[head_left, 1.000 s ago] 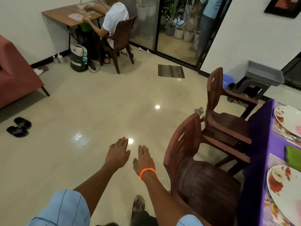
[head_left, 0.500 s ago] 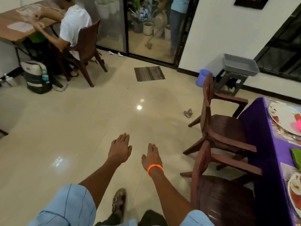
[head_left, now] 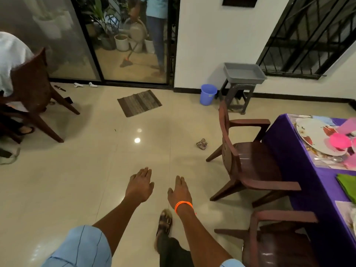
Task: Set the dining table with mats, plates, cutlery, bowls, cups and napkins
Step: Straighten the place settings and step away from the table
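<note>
**Empty-handed, with the laid bench off to the right**

While someone in white sits on a dark chair (head_left: 30,89) at the far left, the person setting the table stands on the pale tiled floor (head_left: 77,170) with both arms stretched forward. Beyond, a striped doormat (head_left: 139,103) lies before the glass sliding door (head_left: 133,39).

At the middle, the left hand (head_left: 139,186) hangs palm down, fingers straight and relaxed, holding nothing. Just beside it, apart, the right hand (head_left: 180,191), an orange band (head_left: 184,206) on its wrist, is likewise flat and empty. Both hover over bare floor.

Further right come a blue bucket (head_left: 208,94), a grey tray (head_left: 243,73) on a stool, and two brown armchairs, the farther one (head_left: 248,157) and the nearer one (head_left: 277,239), drawn up to the bench.

That bench (head_left: 300,160), under a purple cloth, lies well to the right of both hands, its long edge running away from the onlooker. The right hand is the nearer, yet the chairs stand between it and the bench, so any reach must turn rightward.

On the bench a white plate (head_left: 316,135) with red flower prints sits on a patterned mat (head_left: 323,160); pink pieces, probably cups or bowls (head_left: 339,140), rest on it. Nearer, a folded green napkin (head_left: 347,185) lies apart from that setting.
</note>
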